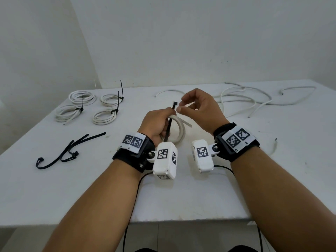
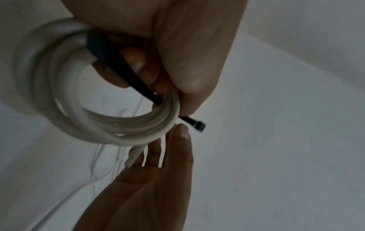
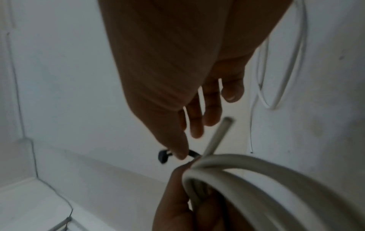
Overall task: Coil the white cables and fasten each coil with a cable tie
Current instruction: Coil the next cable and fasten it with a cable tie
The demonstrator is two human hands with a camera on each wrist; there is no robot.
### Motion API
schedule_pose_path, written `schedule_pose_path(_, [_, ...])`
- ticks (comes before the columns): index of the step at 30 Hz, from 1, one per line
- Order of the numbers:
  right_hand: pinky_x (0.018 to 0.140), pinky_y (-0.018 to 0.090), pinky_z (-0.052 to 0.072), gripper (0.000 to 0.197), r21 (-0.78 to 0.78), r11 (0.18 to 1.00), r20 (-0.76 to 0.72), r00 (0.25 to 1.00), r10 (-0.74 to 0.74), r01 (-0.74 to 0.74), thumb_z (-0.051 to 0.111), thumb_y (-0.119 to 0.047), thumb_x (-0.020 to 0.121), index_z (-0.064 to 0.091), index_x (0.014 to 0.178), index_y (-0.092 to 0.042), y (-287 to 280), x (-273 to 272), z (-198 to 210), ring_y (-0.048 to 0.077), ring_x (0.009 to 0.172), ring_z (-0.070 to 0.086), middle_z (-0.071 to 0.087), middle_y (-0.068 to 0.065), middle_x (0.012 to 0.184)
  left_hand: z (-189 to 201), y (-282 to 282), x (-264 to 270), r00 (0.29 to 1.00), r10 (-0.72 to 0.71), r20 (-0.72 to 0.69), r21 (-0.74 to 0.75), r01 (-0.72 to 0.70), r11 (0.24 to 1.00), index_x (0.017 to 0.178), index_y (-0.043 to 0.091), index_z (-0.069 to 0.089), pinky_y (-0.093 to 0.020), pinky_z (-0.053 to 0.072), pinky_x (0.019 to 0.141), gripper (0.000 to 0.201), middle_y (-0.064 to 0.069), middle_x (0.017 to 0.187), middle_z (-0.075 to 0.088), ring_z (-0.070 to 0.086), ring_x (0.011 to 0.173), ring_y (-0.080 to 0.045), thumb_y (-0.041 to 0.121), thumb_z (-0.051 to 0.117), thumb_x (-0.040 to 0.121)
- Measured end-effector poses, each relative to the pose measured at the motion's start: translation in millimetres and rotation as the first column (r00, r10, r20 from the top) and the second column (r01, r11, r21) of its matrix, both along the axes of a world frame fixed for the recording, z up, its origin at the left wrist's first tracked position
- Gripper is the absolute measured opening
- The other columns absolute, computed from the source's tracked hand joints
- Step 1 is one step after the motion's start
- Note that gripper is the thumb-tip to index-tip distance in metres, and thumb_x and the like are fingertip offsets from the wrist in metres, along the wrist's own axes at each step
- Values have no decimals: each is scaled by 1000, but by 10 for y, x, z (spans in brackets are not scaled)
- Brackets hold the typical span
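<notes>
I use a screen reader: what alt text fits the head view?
A left hand grips a white cable coil and black cable tie while the right hand reaches for the tie's head. Four tied coils lie far left on the white table.

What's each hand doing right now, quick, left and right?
Left hand: closed around the coiled white cable, with the black cable tie pinned against it.
Right hand: fingers loosely curled at the tie's head; whether it grips anything cannot be told.

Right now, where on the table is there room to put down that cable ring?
Bare tabletop lies at the near edge, between the forearms. The far left holds tied coils, spare black ties sit nearer, and loose cables crowd the far right.
</notes>
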State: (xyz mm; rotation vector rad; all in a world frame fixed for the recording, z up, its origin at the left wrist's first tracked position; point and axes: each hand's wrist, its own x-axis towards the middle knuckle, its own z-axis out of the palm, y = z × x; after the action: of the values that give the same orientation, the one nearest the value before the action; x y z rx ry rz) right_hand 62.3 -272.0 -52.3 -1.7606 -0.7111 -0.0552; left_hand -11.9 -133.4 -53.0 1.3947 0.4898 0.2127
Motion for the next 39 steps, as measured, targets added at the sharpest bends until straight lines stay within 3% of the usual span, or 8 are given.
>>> schedule_pose_path(5, [65,12,37,36,-164,971,162,966,202,-176,88,-22,70,65,97,-25,-24,-130,57,-2,73,51,58,-15,94,18,121,-8,990,134,38,-160,-126,979,65,13,48,-26,22,48,23,3,47,24,19,42,-14,14,60,84])
schedule_pose_path(9, [78,5,34,36,-328,913,231,916,327,-243,89,-23,69,69,98,-32,24,-155,34,-2,95,50,52,-10,105,1,148,-2,978,209,27,-166,-202,965,83,10,54,-27,30,48,10,-1,53,31,26,44,-16,17,61,82])
schedule_pose_path(16, [95,24,41,33,-405,885,271,895,355,-228,87,-29,70,73,99,-37,65,-166,-1,16,110,47,45,-9,105,-40,138,32,960,281,0,-223,-274,936,69,11,50,-27,32,51,16,0,54,35,27,42,-15,15,60,80])
schedule_pose_path(19, [89,25,42,18,-368,908,336,883,328,-197,84,-26,74,76,88,-33,98,-160,-36,17,101,49,46,-12,99,-74,118,47,961,277,3,-204,-270,941,67,12,48,-23,32,48,19,-1,53,35,28,40,-17,15,60,80])
schedule_pose_path(24, [72,12,39,6,-128,985,422,893,158,-113,78,-19,81,74,84,-18,128,-117,-36,5,89,56,59,-6,102,-131,27,73,976,191,100,2,-192,981,67,12,52,-22,29,41,20,-5,56,41,29,41,-17,12,58,86])
schedule_pose_path(28, [60,23,47,6,-9,1000,358,934,-9,13,72,-16,84,67,82,-19,84,-85,-15,4,84,64,70,-10,102,-144,-18,59,983,137,120,201,-159,967,65,12,56,-23,34,40,23,-6,57,41,31,44,-19,18,62,86])
schedule_pose_path(34, [76,35,60,4,81,997,196,980,-34,18,69,-10,84,65,82,-9,57,-108,-13,8,80,72,76,-5,87,-113,-54,49,988,45,147,305,-89,948,75,13,62,-23,35,42,16,1,53,47,35,46,-16,22,63,88])
schedule_pose_path(39, [71,43,60,8,121,989,75,993,-90,81,71,-14,81,65,76,-12,51,-93,17,15,69,70,75,1,78,-54,-55,0,975,-66,210,398,-24,917,93,27,73,-22,36,46,7,7,60,62,40,41,-5,28,66,91])
